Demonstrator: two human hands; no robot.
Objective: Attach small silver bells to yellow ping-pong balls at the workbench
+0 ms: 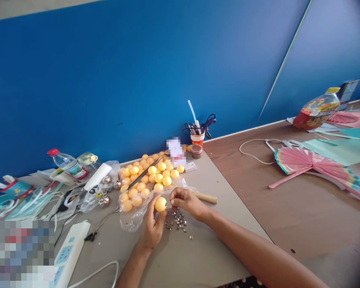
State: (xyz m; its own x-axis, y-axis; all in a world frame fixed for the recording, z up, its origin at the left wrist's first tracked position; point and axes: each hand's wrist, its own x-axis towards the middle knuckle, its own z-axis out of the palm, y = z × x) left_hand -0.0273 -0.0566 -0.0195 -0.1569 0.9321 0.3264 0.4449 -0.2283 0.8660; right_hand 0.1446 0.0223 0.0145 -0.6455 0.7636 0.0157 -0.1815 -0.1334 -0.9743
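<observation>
My left hand (pixel 152 226) is closed around a yellow-orange ping-pong ball (pixel 160 204), held up between thumb and fingers. A small dark spot shows on the ball's right side. Just right of it, my right hand (pixel 188 202) has thumb and fingertips pinched together; anything between them is too small to make out. Below the right hand lies a loose pile of small shiny rhinestones (pixel 179 218), with a few scattered towards me. Behind both hands, many more ping-pong balls (pixel 159 178) sit on and in a clear plastic bag (pixel 132 222). A long dark thin tool (pixel 144 175) rests across them.
Wooden sticks (pixel 206 198) lie behind my right wrist. A paper cup (pixel 197 139) of tools stands by the blue partition (pixel 156 80). At left are a power strip (pixel 70 252), cables and a plastic bottle (pixel 69 165); at right, a pink paper fan (pixel 312 164) and a snack jar (pixel 316 110).
</observation>
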